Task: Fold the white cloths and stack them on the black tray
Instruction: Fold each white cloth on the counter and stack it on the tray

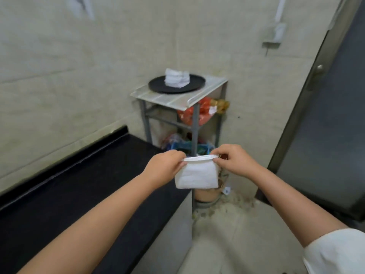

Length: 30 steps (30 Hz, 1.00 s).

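Nearest us is our white sleeve (335, 252), low on the right. Past it our two forearms reach out to a folded white cloth (196, 176), which we hold in the air just off the end of the black counter (83, 192). Our left hand (164, 167) pinches one top corner and our right hand (234, 160) pinches the other, so the cloth hangs flat between them.

To finish this fold well, we judge that we should match the edges, keep the top taut, then carry it across to the black tray (158, 87). The tray sits on a small shelf stand (173, 100) beyond the counter's far end, with a stack of folded cloths (177, 78) on it; squaring ours onto that stack keeps it from toppling.

We find no brand, label or writing we can read.
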### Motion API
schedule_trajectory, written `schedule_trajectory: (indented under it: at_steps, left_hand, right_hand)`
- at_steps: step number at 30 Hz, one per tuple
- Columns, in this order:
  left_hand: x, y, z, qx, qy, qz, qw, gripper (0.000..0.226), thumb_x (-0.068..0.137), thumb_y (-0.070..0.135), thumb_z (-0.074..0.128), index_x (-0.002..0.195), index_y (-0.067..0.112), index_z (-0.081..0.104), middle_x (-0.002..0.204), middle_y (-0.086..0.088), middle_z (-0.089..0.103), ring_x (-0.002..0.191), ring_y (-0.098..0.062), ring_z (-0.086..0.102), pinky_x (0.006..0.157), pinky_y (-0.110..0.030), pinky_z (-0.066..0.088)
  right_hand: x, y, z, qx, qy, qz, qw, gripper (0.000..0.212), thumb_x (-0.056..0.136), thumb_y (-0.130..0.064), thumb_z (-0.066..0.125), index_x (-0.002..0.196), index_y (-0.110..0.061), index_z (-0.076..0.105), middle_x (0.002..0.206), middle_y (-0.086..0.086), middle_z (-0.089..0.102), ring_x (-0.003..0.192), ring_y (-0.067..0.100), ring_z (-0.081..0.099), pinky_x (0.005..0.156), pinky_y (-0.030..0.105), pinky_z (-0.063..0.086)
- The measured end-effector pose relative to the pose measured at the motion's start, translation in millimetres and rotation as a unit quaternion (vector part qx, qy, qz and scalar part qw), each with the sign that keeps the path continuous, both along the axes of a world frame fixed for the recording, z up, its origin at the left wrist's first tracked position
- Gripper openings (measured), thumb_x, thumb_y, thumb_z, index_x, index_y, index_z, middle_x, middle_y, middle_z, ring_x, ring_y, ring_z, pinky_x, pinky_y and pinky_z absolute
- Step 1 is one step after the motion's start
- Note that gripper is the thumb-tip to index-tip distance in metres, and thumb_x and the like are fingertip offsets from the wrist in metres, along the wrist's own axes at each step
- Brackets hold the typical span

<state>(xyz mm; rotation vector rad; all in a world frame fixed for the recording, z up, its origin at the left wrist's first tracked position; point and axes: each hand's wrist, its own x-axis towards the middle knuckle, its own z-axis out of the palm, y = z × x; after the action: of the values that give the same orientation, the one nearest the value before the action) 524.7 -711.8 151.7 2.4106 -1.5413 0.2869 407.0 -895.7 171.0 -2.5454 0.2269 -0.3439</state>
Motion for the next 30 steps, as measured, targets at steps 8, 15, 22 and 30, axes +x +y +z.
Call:
schedule_trajectory:
  at_steps: [8,15,22,30]
  left_hand:
    - [129.3,-164.0,56.7,-0.047,0.008,0.038,0.998,0.026,0.089,0.02,0.058,0.112,0.01,0.063,0.11,-0.009,0.066,0.104,-0.025,0.058,0.085,-0.029,0.04]
    - [236.4,-267.3,113.9,-0.081,0.019,0.09,0.993,0.02,0.086,0.017,0.061,0.104,0.011,0.066,0.096,-0.004,0.07,0.078,-0.015,0.061,0.073,-0.025,0.04]
    - [329.8,-327.1,134.3,-0.164,0.132,0.191,0.959,0.008,0.085,0.005,0.059,0.089,0.012,0.063,0.079,-0.001,0.063,0.056,-0.01,0.064,0.07,-0.027,0.056]
    - [436.1,-364.8,146.6,-0.209,-0.006,0.355,0.911,0.029,0.089,0.002,0.05,0.116,0.001,0.06,0.117,-0.018,0.061,0.111,-0.032,0.055,0.09,-0.031,0.039]
  right_hand:
    - [127.2,-151.7,58.7,0.022,-0.021,-0.04,0.999,0.021,0.082,-0.001,0.056,0.098,-0.005,0.07,0.049,-0.023,0.053,0.044,-0.006,0.054,0.049,0.001,0.036]
    - [243.2,-254.7,110.3,0.092,-0.042,-0.046,0.994,0.022,0.075,0.003,0.059,0.089,-0.008,0.071,0.072,0.001,0.065,0.07,0.013,0.057,0.065,0.02,0.048]
    - [370.5,-327.2,128.3,0.081,-0.049,0.042,0.995,0.023,0.078,0.003,0.057,0.095,-0.005,0.07,0.085,0.008,0.065,0.075,0.014,0.054,0.062,0.018,0.045]
    - [551.1,-364.5,143.4,0.035,-0.112,0.148,0.982,0.025,0.078,0.004,0.052,0.092,-0.004,0.071,0.098,0.017,0.071,0.084,0.021,0.059,0.065,0.021,0.037]
